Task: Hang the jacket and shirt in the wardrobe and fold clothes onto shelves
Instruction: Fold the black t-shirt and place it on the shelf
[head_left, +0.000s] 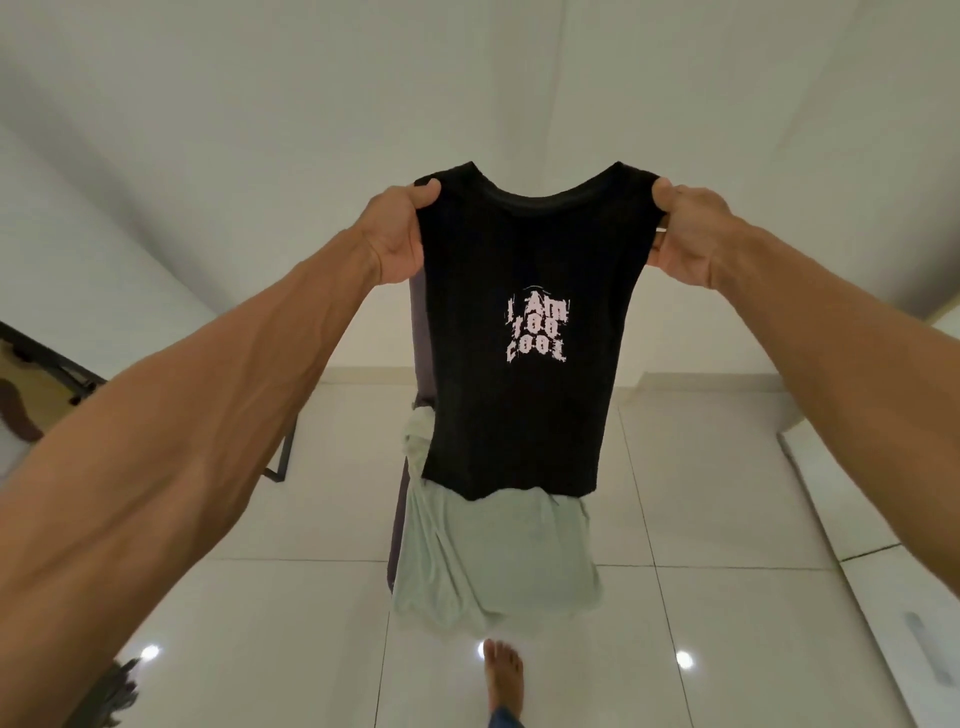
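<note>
I hold a black T-shirt (524, 415) with pale pink lettering up in front of me, spread flat and hanging straight down. My left hand (397, 234) grips its left shoulder. My right hand (685, 234) grips its right shoulder. Below the shirt's hem a pale green garment (493, 561) lies draped over a narrow purple-grey surface (422, 332), most of which the shirt hides.
Glossy white floor tiles (260, 623) spread all around. A dark metal frame (283, 457) stands at the left. A white cabinet front with a handle (924, 644) runs along the right. My bare foot (503, 680) is on the floor below the green garment.
</note>
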